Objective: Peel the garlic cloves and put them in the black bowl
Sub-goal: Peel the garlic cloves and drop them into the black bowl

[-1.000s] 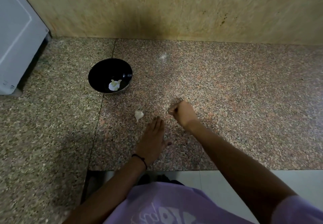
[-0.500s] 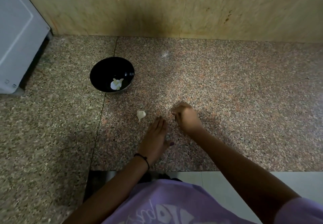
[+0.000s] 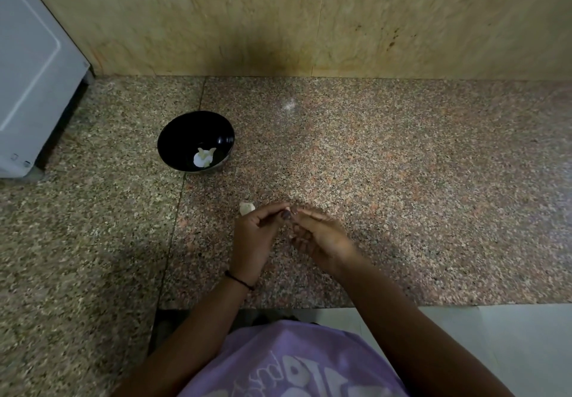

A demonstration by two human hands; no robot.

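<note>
Head view: your left hand (image 3: 255,235) and right hand (image 3: 323,237) meet fingertip to fingertip at centre frame. Fingers curled; cannot tell if pinching anything. Garlic clove (image 3: 246,208) on counter (image 3: 402,211), just upper left of left hand, so left nearer. Black bowl (image 3: 176,136) farther upper left, peeled cloves (image 3: 204,157) inside.

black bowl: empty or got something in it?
Not empty. The round black bowl sits upright on the speckled granite counter, with pale garlic pieces lying at its bottom.
</note>
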